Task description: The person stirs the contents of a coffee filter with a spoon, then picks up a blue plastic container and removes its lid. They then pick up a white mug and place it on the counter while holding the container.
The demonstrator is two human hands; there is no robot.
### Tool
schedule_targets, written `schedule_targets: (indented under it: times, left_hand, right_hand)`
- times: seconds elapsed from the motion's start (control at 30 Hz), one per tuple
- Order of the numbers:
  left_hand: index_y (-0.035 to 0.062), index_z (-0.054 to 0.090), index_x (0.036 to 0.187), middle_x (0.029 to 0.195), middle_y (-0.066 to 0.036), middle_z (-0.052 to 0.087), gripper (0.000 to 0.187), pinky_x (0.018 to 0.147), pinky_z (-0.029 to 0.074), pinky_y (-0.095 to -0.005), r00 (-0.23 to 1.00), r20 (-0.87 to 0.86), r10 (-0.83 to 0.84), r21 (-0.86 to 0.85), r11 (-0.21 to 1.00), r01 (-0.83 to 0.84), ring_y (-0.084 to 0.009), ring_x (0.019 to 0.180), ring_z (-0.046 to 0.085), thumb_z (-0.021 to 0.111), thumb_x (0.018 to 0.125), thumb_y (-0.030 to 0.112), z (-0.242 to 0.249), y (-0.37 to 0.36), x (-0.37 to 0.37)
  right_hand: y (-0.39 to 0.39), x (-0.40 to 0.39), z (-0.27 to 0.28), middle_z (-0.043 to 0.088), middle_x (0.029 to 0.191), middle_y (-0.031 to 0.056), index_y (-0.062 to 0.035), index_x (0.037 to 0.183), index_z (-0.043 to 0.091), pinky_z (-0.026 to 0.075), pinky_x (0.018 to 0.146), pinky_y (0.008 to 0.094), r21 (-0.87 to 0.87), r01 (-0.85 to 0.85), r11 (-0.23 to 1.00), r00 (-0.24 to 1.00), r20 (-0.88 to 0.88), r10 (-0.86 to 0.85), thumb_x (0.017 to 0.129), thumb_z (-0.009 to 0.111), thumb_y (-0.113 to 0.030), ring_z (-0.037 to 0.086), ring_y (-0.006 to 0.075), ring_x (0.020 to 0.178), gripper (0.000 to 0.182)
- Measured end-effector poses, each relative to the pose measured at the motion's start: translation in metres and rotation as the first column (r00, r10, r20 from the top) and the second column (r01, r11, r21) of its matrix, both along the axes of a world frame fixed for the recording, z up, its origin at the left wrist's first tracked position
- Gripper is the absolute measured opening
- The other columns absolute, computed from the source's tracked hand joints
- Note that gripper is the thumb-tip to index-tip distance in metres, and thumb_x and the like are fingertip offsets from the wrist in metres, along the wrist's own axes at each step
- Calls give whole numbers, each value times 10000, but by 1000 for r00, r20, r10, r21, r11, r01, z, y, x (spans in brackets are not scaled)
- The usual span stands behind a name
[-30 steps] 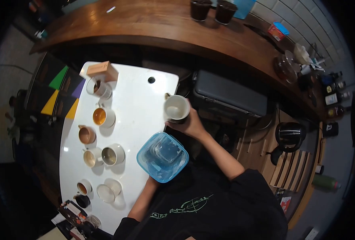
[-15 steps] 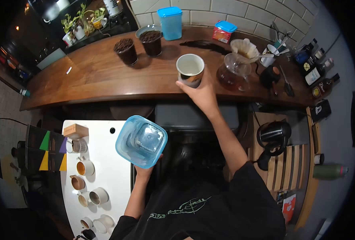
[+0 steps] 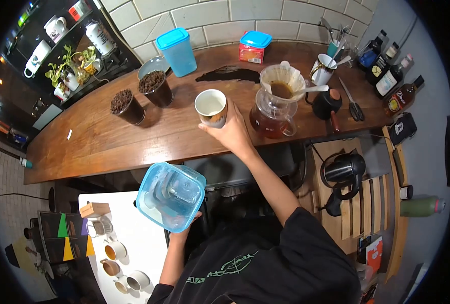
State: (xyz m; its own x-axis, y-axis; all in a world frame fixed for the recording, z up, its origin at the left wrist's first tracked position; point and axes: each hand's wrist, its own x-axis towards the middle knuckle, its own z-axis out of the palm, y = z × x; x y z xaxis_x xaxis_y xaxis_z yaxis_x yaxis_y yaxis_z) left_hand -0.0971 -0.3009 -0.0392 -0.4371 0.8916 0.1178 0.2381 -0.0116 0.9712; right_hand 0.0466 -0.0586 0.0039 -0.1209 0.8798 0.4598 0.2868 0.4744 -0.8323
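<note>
My right hand (image 3: 230, 130) is wrapped round a white-and-brown cup (image 3: 211, 107) over the front part of the wooden counter (image 3: 98, 147). The cup's pale inside faces the camera. Below and to the left, my left hand (image 3: 183, 232) holds a clear blue container (image 3: 171, 197) from beneath, its open mouth towards the camera. Most of the left fingers are hidden behind it. Right of the cup stands a glass coffee server (image 3: 270, 119) with dark liquid, and a dripper with a paper filter (image 3: 285, 83) sits on top.
Two glasses of dark grounds (image 3: 156, 88) and a blue-lidded container (image 3: 178, 53) stand at the back left. A black kettle (image 3: 327, 104), scissors (image 3: 355, 107) and bottles (image 3: 393, 83) are on the right. Several cups (image 3: 114, 250) stand on the white table (image 3: 133, 218).
The camera view has shifted and turned, so the counter items appear further left. Both hands still hold the same cup and container, and the container is tilted differently.
</note>
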Motion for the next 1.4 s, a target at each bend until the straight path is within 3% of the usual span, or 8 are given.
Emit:
schedule_targets:
  times: [0.33, 0.5, 0.67, 0.93, 1.0, 1.13, 1.33, 1.4]
  left_hand:
    - [22, 641, 809, 810, -22, 615, 335, 755, 469, -345, 999, 10, -33, -84, 996, 34, -164, 780, 574, 791, 741, 313, 21, 33, -18]
    - [1, 627, 837, 812, -19, 593, 591, 756, 450, -342, 995, 93, -37, -71, 997, 43, -173, 785, 542, 772, 732, 563, 17, 47, -23]
    - [-37, 636, 992, 867, -34, 609, 746, 782, 435, -320, 998, 16, 63, 44, 997, -64, -189, 851, 558, 728, 736, 657, 11, 66, -38]
    - [-9, 531, 1247, 1156, -78, 578, 939, 934, 435, -345, 981, 164, -106, 34, 994, 102, -213, 1065, 542, 860, 591, 578, 34, 101, -48]
    - [-4, 512, 1271, 1185, -81, 566, 972, 950, 432, -349, 978, 148, -147, 91, 987, 134, -215, 1089, 536, 873, 573, 567, 42, 107, -37]
    - [4, 473, 1320, 1244, -87, 542, 1043, 982, 427, -357, 948, 116, -298, 223, 937, 268, -221, 1137, 522, 899, 536, 545, 55, 114, -31]
    - [47, 276, 1470, 1434, -100, 403, 1351, 1079, 398, -402, 771, 331, -544, 195, 839, 508, -243, 1290, 440, 971, 386, 456, 65, 97, -29]
    - [59, 313, 1471, 1478, -124, 383, 1140, 1113, 359, -420, 734, 110, -671, 248, 733, 633, -273, 1341, 416, 930, 549, 317, 55, 90, -33]
  right_hand:
    - [-23, 16, 4, 459, 1273, 268, 35, 1380, 326, 429, 984, 482, 61, 78, 995, 988, 126, -85, 671, 871, -320, 481, 463, 1179, 962]
    - [-104, 66, 62, 495, 1249, 201, 5, 1339, 440, 442, 968, 414, -159, 39, 986, 939, 342, 18, 808, 765, -361, 535, 377, 1144, 722]
    - [-137, 131, 110, 609, 939, 113, -16, 996, 620, 508, 699, 354, -508, -341, 791, 797, 290, 530, 856, 726, -343, 638, 255, 765, 371]
    - [-138, 135, 119, 599, 828, 45, -30, 917, 639, 475, 572, 269, -326, -432, 841, 861, 130, 492, 844, 755, -201, 583, 128, 650, 219]
    - [-134, 101, 102, 604, 870, 43, -24, 1033, 608, 498, 613, 272, -275, -459, 845, 888, -146, 435, 806, 791, -164, 594, 133, 691, 323]
    - [-109, 62, 85, 390, 1421, 174, -84, 1432, 322, 403, 1051, 427, 117, -397, 910, 917, 82, 390, 672, 891, -278, 435, 318, 1298, 970]
    - [-91, 51, 66, 281, 1528, 215, -100, 1483, 226, 299, 1138, 477, 164, -578, 800, 816, 93, 570, 653, 900, -269, 320, 371, 1406, 1082]
    - [-100, 50, 48, 305, 1510, 213, -112, 1486, 211, 295, 1143, 478, 92, -627, 774, 779, 44, 626, 656, 896, -237, 337, 377, 1395, 1083]
